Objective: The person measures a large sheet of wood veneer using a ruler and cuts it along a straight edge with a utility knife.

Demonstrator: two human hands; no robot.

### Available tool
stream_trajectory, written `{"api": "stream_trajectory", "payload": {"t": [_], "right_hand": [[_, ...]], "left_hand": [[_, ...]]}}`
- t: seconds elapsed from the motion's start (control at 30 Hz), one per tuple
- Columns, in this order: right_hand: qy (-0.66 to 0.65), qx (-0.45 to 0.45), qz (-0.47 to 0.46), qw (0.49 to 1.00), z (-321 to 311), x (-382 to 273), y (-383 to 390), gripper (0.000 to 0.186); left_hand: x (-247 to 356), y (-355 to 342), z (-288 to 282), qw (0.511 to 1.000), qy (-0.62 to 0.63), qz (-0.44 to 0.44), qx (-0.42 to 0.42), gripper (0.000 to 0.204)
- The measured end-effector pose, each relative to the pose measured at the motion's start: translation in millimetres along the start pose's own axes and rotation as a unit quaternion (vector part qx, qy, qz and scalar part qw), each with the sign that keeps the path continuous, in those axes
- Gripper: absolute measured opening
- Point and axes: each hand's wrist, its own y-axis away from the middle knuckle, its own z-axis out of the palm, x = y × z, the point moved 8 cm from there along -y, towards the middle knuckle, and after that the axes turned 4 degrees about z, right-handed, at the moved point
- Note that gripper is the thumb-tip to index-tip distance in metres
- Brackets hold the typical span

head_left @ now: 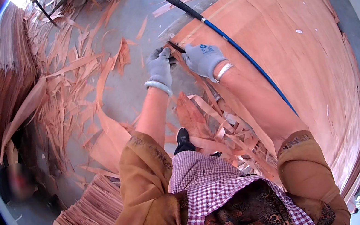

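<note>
The right hand (203, 59) grips a dark tool (175, 46) at the far left corner of the sheet stack (302, 61). Just beside it, the left hand (160, 66) has its fingers drawn together; whether they pinch anything, I cannot tell. A blue rod (246, 56) lies across the stack; strips (108, 125) litter the floor (127, 11).
</note>
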Motion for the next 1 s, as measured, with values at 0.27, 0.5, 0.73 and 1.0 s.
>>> {"api": "stream_trajectory", "payload": {"t": [0.27, 0.5, 0.73, 1.0], "right_hand": [[0.034, -0.048, 0.034, 0.998, 23, 12, 43, 0.023], [-0.006, -0.072, 0.032, 0.997, 35, 45, 113, 0.021], [-0.268, -0.128, 0.069, 0.952, -5, 66, 115, 0.031], [-0.049, -0.047, 0.005, 0.998, 14, 51, 91, 0.032]], "left_hand": [[-5, -12, -13, 0.995, -0.048, 0.034, 0.077, 0.009], [-26, -12, -81, 0.962, -0.156, 0.045, 0.219, 0.021], [25, 39, -24, 0.895, -0.326, 0.281, 0.115, 0.031], [-9, 32, -12, 0.950, -0.273, 0.144, 0.052, 0.039]]}}
